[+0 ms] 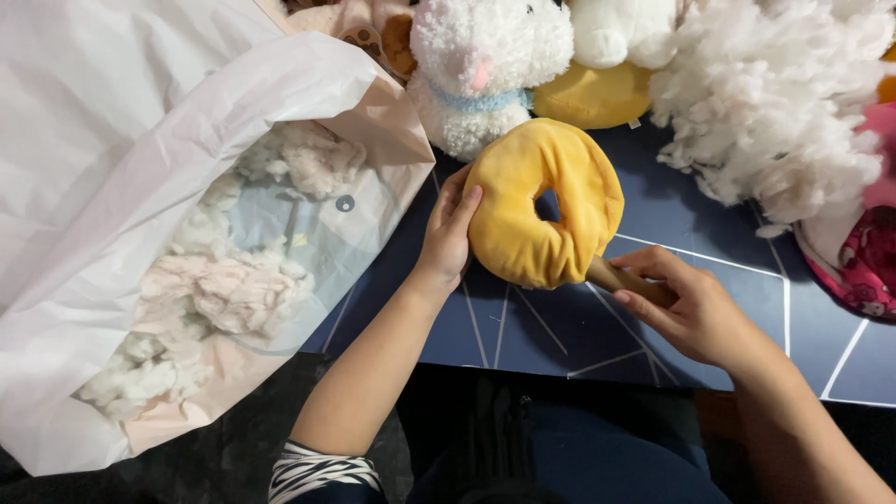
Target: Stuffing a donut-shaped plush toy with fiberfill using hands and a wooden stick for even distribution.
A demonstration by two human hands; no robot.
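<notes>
Hands work a yellow ring plush (541,205) over the counter (653,327): left hand (448,233) cups its side, right hand (686,303) pinches a wooden stick (616,276) pushed inside. Hard shoving could tear the seam.

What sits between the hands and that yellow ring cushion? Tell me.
Nothing visible does. The left hand lies flat against the side of the yellow ring cushion. The right hand grips a wooden stick whose tip goes into the cushion's lower edge, so that hand reaches it only through the stick.
</notes>
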